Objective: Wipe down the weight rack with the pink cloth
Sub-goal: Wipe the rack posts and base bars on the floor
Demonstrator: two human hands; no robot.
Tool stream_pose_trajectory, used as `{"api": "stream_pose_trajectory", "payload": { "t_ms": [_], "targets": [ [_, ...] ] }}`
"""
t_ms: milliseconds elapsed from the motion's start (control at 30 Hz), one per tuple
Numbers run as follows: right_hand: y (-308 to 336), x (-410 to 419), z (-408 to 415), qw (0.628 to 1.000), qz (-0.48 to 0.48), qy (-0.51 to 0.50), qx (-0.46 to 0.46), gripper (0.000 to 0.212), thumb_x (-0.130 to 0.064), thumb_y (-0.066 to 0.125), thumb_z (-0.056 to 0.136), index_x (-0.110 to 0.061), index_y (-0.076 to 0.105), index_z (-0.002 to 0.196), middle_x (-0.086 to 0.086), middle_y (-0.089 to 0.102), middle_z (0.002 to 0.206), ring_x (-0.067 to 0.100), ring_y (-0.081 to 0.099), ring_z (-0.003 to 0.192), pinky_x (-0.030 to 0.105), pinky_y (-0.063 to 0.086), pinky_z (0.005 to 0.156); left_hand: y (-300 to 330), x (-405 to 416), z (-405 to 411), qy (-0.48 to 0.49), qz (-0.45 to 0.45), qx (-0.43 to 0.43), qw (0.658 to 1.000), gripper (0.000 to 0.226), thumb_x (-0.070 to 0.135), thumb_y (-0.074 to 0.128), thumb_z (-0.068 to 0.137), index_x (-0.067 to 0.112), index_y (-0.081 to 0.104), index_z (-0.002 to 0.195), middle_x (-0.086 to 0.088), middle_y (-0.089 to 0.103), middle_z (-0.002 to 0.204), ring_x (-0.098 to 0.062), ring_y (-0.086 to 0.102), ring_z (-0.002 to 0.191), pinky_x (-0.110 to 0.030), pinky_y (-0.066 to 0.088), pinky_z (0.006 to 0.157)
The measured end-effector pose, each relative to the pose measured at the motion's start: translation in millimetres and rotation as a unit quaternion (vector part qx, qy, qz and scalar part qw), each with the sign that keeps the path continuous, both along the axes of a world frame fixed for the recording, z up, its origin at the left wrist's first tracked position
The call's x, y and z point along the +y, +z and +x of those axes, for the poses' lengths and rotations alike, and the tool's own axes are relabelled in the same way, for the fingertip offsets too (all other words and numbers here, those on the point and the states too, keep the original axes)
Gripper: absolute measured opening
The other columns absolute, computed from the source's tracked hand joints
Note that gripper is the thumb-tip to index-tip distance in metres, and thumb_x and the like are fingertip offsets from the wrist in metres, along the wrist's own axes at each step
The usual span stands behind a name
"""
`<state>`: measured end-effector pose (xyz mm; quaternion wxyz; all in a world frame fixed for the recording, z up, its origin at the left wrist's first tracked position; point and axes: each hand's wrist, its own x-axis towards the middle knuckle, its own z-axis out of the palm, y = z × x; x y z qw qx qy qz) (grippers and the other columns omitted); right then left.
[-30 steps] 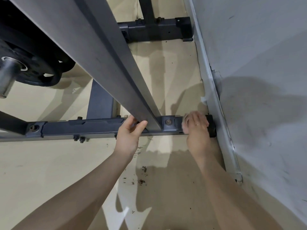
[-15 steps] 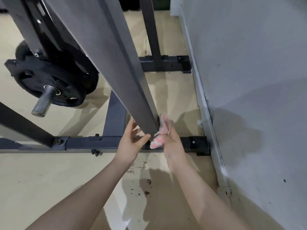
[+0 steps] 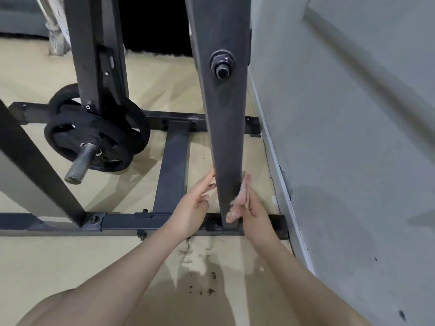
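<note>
Right hand (image 3: 255, 208) fingers pinch the pink cloth (image 3: 240, 198) flat against the right face of the weight rack upright (image 3: 226, 137) at lower centre of frame, left hand (image 3: 195, 205) fingers straight and touching its left face, weight plates (image 3: 98, 142) at mid left.

A dark weight rack upright (image 3: 226, 137) rises from the floor beside a grey wall (image 3: 353, 137). The right hand (image 3: 255, 208) presses a pink cloth (image 3: 240, 198) against it; the left hand (image 3: 195, 203) touches its other side with straight fingers.
</note>
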<state>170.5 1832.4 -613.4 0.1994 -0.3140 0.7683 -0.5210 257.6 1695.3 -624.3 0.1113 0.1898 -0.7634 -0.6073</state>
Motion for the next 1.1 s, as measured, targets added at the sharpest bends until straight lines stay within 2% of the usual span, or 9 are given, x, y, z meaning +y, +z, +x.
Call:
{"api": "stream_pose_trajectory", "payload": {
  "t_ms": [133,300,367,433,567,667,733,933,1100],
  "targets": [
    [-5.9,7.3,6.2,0.986,0.137,-0.079,-0.055,0.023,-0.011,0.037,0.101,-0.010,0.056,0.088,0.002,0.045,0.065,0.013,0.044,0.055,0.019,0.041,0.049,0.8,-26.2,7.5,-0.077,-0.057,-0.037,0.995,0.082,-0.005,0.030,0.089,0.061,0.019,0.136,0.037,0.022,0.144,0.009,0.024,0.133,0.001,0.022,0.099],
    [-15.9,5.9,42.7,0.934,0.210,-0.106,-0.267,0.027,0.007,0.032,0.097,-0.005,0.055,0.090,0.001,0.056,0.053,0.009,0.050,0.051,0.020,0.040,0.054,-37.2,-42.3,20.6,-0.028,-0.046,-0.097,0.994,0.051,0.001,0.037,0.095,0.025,0.040,0.140,0.003,0.044,0.143,-0.009,0.048,0.120,-0.010,0.031,0.095],
    [-16.8,-13.8,46.5,0.965,0.185,-0.051,-0.179,0.030,0.005,0.032,0.096,-0.005,0.054,0.114,0.002,0.055,0.054,0.007,0.052,0.052,0.021,0.045,0.062,-53.5,-48.5,21.5,-0.015,-0.048,-0.102,0.993,0.043,0.002,0.040,0.094,0.017,0.049,0.134,0.000,0.051,0.136,-0.014,0.055,0.111,-0.013,0.035,0.091],
    [-14.7,-36.2,44.6,0.981,0.168,0.057,0.083,0.041,0.005,0.037,0.087,-0.010,0.054,0.121,0.004,0.064,0.080,0.003,0.059,0.076,0.020,0.045,0.082,-63.6,-56.7,20.4,0.009,-0.043,-0.108,0.993,0.038,0.005,0.041,0.094,0.018,0.055,0.127,0.003,0.056,0.123,-0.018,0.057,0.105,-0.018,0.040,0.083],
    [-27.9,-81.7,33.2,0.685,0.298,0.182,0.640,0.045,0.001,0.041,0.082,-0.004,0.061,0.123,0.014,0.061,0.125,0.028,0.055,0.121,0.038,0.040,0.106,-78.5,-65.7,23.5,0.044,-0.043,-0.081,0.995,0.020,0.006,0.044,0.091,0.017,0.060,0.097,-0.004,0.063,0.099,-0.026,0.060,0.095,-0.027,0.044,0.076],
    [-43.3,-91.5,23.7,0.411,0.577,0.235,0.665,0.048,-0.015,0.028,0.093,-0.003,0.047,0.135,0.020,0.052,0.132,0.039,0.044,0.125,0.051,0.022,0.113,-84.5,-66.4,27.3,0.073,0.011,-0.071,0.995,0.035,0.004,0.043,0.092,0.016,0.059,0.121,0.002,0.059,0.123,-0.014,0.055,0.106,-0.018,0.037,0.088],
    [-49.9,-92.7,18.3,0.310,0.670,0.254,0.625,0.049,-0.024,0.030,0.098,0.001,0.035,0.140,0.026,0.040,0.138,0.045,0.033,0.128,0.060,0.013,0.110,-85.8,-66.2,25.5,0.081,0.043,-0.063,0.994,0.036,0.007,0.042,0.095,0.020,0.056,0.124,0.006,0.056,0.125,-0.009,0.052,0.098,-0.015,0.035,0.086],
    [-0.7,-82.2,24.5,0.286,0.598,0.198,0.722,0.058,-0.026,0.027,0.095,0.011,0.021,0.139,0.033,0.038,0.137,0.053,0.026,0.131,0.054,0.001,0.114,-65.6,-56.3,25.2,0.045,0.029,-0.054,0.997,0.040,0.007,0.037,0.097,0.021,0.050,0.132,0.007,0.052,0.134,-0.015,0.055,0.110,-0.016,0.038,0.086],
    [52.4,-67.3,19.1,0.338,0.529,0.137,0.766,0.069,-0.044,0.031,0.096,0.009,0.033,0.140,0.026,0.044,0.139,0.043,0.031,0.135,0.048,-0.001,0.116,-53.4,-52.3,24.4,0.018,0.017,0.000,1.000,0.041,0.003,0.040,0.094,0.018,0.052,0.130,0.003,0.053,0.130,-0.013,0.058,0.102,-0.021,0.042,0.091]
  ]
}}
